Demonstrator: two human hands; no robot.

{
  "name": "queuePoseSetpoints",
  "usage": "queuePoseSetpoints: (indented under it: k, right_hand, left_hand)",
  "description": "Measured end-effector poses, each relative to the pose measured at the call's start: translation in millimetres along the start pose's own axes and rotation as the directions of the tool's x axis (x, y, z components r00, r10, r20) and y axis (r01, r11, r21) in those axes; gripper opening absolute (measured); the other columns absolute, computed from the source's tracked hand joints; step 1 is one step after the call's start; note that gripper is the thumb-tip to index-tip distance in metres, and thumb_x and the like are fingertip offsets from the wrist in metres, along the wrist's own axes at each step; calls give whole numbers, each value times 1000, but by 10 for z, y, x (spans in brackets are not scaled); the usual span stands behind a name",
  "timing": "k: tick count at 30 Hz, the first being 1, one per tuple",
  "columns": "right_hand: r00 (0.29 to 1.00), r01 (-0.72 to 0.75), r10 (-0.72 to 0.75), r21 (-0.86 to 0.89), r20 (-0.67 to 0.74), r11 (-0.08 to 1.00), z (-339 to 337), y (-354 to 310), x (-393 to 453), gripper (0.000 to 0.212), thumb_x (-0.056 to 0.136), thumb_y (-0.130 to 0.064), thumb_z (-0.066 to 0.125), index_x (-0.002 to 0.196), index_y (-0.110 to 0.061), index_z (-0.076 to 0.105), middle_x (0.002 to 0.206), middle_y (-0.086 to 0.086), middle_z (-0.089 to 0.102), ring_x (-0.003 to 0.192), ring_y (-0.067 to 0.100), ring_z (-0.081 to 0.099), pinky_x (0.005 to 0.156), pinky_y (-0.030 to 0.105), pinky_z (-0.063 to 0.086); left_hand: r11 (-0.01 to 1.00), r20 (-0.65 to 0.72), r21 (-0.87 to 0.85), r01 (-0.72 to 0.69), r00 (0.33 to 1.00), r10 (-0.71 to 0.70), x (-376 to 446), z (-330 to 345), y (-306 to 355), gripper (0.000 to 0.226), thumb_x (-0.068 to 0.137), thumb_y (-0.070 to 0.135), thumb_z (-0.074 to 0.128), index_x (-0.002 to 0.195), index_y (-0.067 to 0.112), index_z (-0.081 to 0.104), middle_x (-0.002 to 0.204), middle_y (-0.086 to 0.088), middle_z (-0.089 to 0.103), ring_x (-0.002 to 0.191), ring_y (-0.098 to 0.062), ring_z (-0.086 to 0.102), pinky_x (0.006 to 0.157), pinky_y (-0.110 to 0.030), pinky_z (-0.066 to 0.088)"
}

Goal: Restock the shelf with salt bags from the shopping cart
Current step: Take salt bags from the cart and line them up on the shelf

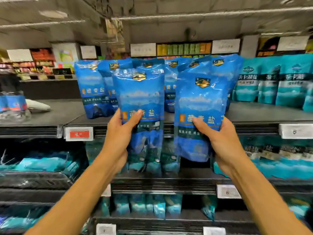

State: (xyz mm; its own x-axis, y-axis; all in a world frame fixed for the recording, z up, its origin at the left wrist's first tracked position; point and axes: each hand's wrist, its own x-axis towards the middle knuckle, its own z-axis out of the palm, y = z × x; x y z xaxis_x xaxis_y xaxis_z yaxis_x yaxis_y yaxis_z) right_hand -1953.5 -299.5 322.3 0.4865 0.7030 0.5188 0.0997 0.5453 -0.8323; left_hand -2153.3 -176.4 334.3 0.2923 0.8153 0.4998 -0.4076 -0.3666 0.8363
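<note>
- The shelf [254, 114] already carries a tight row of blue bags [92, 89]; pushing in could topple them.
- Teal bags [288, 83] crowd its right end.
- The left hand [118, 133] grips one salt bag [142, 99] low down, so it may flop.
- The right hand [221, 141] clamps a second salt bag [201, 107], held before the shelf.
- The shopping cart is out of sight.

Both hands [118, 131] [225, 139] raised, fingers [137, 116] gripping.
</note>
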Motion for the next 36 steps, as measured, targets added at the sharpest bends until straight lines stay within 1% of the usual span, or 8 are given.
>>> queuePoseSetpoints:
  k: [5, 13, 16, 19, 22, 25, 28, 36]
  right_hand:
    - [993, 48, -46, 9, -104, 999, 187, -177, 829, 32, 87, -11, 71, 119, -9, 66, 110, 4, 75, 100, 20, 71, 91, 44, 58]
    - [997, -53, 50, -39, -67, 998, 304, 175, 1392, 19, 86, -4, 71, 105, -5, 67, 109, 19, 72, 98, 29, 68, 95, 56, 53]
    - [996, -79, 88, -254, 24, 964, 148, 270, 1436, 28, 86, -7, 73, 112, -1, 66, 105, 11, 74, 92, 23, 71, 88, 48, 58]
    - [993, 34, 39, -586, 111, 810, -9, 223, 1471, 32, 83, -28, 78, 109, -10, 70, 79, -12, 70, 61, -5, 61, 57, 13, 49]
    - [997, 71, -24, -728, 75, 682, -55, 209, 1479, 26, 78, -40, 81, 81, -18, 67, 55, -17, 58, 50, -5, 50, 48, 12, 35]
    - [998, 45, -67, -777, 3, 628, -18, 209, 1523, 47, 73, -42, 84, 70, -8, 52, 58, -7, 59, 55, 4, 51, 49, 23, 37]
    - [999, 17, -39, -782, -9, 623, 69, 194, 1535, 53, 72, -39, 86, 81, -1, 49, 67, 15, 62, 42, 12, 57, 39, 25, 43]
    - [998, 35, -63, -787, -5, 617, 135, 279, 1532, 53, 75, -40, 83, 73, -18, 36, 57, 7, 61, 39, 12, 61, 42, 31, 52]
  left_hand:
    - [999, -27, 6, 46, 999, -46, 804, 136, 116, 17, 84, 18, 75, 68, 25, 73, 89, 1, 77, 88, -18, 73, 85, -43, 55]
    - [997, -66, 42, 61, 996, -58, 1288, 218, -283, 28, 82, 12, 77, 65, 21, 57, 83, -8, 66, 84, -21, 61, 86, -40, 50]
    - [976, 10, 218, 20, 1000, -22, 1306, 126, -335, 11, 83, 14, 76, 85, 19, 66, 92, -3, 71, 88, -17, 66, 92, -39, 53]
    - [730, 132, 675, -112, 991, 31, 1282, -17, -321, 18, 79, 37, 79, 89, 28, 67, 84, 5, 73, 80, -11, 68, 75, -30, 54]
    - [349, 149, 921, -173, 984, 97, 1237, -46, -224, 50, 73, 61, 73, 70, 14, 58, 54, -2, 58, 53, -12, 54, 45, -28, 32]
    - [113, 169, 976, -185, 976, 136, 1244, -9, -134, 65, 75, 68, 66, 62, 11, 39, 54, -5, 46, 53, -22, 47, 45, -31, 29]
    - [-16, 168, 986, -167, 984, 62, 1288, 22, -50, 64, 75, 71, 62, 61, 14, 36, 60, -4, 47, 65, -29, 52, 56, -34, 38]
    - [-159, 235, 963, -216, 966, 111, 1294, 53, -51, 65, 81, 66, 59, 57, 13, 30, 54, -3, 40, 48, -23, 37, 52, -33, 36]
